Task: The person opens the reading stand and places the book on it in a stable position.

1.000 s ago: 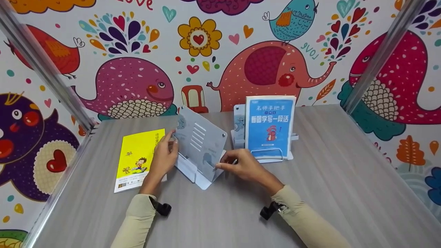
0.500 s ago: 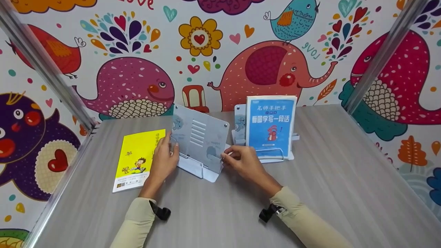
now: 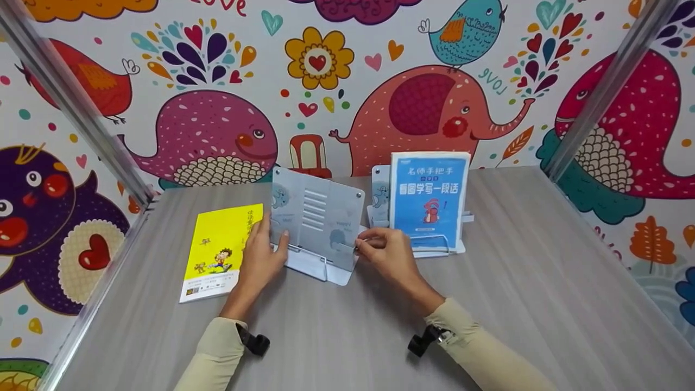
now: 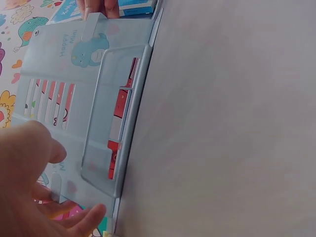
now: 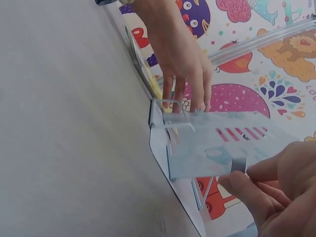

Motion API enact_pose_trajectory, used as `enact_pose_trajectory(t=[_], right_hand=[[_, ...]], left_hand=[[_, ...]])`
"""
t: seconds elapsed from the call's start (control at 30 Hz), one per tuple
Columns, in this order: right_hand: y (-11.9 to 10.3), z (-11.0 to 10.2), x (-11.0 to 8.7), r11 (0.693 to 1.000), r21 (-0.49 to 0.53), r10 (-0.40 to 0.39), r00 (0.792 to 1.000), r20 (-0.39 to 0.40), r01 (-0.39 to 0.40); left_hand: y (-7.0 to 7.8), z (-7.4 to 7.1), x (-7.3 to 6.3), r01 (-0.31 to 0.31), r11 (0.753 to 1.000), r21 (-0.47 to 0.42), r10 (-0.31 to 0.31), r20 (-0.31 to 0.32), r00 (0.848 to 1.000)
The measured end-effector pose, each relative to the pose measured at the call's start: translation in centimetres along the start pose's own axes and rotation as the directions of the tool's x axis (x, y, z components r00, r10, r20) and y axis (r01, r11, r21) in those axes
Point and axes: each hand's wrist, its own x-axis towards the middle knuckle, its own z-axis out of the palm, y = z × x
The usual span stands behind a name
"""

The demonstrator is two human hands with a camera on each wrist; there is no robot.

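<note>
A light grey-blue book stand [image 3: 320,236] with a slotted back panel and a wire page holder along its base stands on the table in the head view. My right hand [image 3: 388,252] pinches the small tab [image 5: 239,164] at the stand's right edge between thumb and fingers. At the left edge is my left hand [image 3: 260,258], its fingers fairly straight. In the left wrist view its thumb [image 4: 57,150] lies over the panel's front while the other fingers reach around the edge; firm contact cannot be made out. No book is on this stand.
A yellow book [image 3: 217,244] lies flat left of the stand, partly behind my left forearm. Behind my right hand, a second stand [image 3: 380,184] holds an upright blue book [image 3: 431,198]. A patterned wall [image 3: 217,130] closes off the table's back.
The stand has turned to face more squarely toward me, and its near corner has swung right and back. My right hand moved slightly right with the tab. The books stayed put.
</note>
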Motion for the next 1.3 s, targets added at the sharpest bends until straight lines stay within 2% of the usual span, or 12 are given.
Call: enact_pose_trajectory(t=[0.27, 0.47, 0.6, 0.8, 0.9, 1.07, 1.3], right_hand=[[-0.8, 0.2, -1.1, 0.999, 0.018, 0.031, 0.999, 0.020, -0.031], [-1.1, 0.6, -1.6, 0.998, 0.041, 0.039, 0.998, 0.054, -0.041], [-1.1, 0.7, -1.9, 0.999, 0.048, 0.000, 0.992, 0.129, -0.007], [-1.2, 0.6, -2.2, 1.000, -0.010, -0.013, 0.963, 0.271, 0.017], [-1.1, 0.5, -2.1, 0.999, -0.043, -0.019, 0.951, 0.307, 0.033], [-0.4, 0.3, -1.6, 0.998, -0.056, -0.018, 0.950, 0.312, 0.037], [1.2, 0.0, 0.1, 0.999, -0.030, -0.012, 0.964, 0.267, 0.021]], left_hand=[[0.0, 0.1, 0.1, -0.022, 0.999, -0.035, 0.020, -0.035, 0.999], [0.0, 0.3, 0.1, 0.005, 0.998, -0.063, -0.009, -0.065, 0.998], [0.1, 0.3, 0.0, 0.007, 0.996, -0.089, -0.014, -0.083, 0.996], [0.2, 0.4, 0.1, 0.016, 0.995, -0.100, -0.025, -0.088, 0.996], [0.3, 0.4, 0.1, 0.031, 0.995, -0.097, -0.042, -0.105, 0.994], [0.3, 0.3, -0.1, 0.043, 0.996, -0.084, -0.056, -0.159, 0.986], [0.6, 0.7, -0.2, 0.009, 0.991, -0.131, -0.039, -0.233, 0.972]])
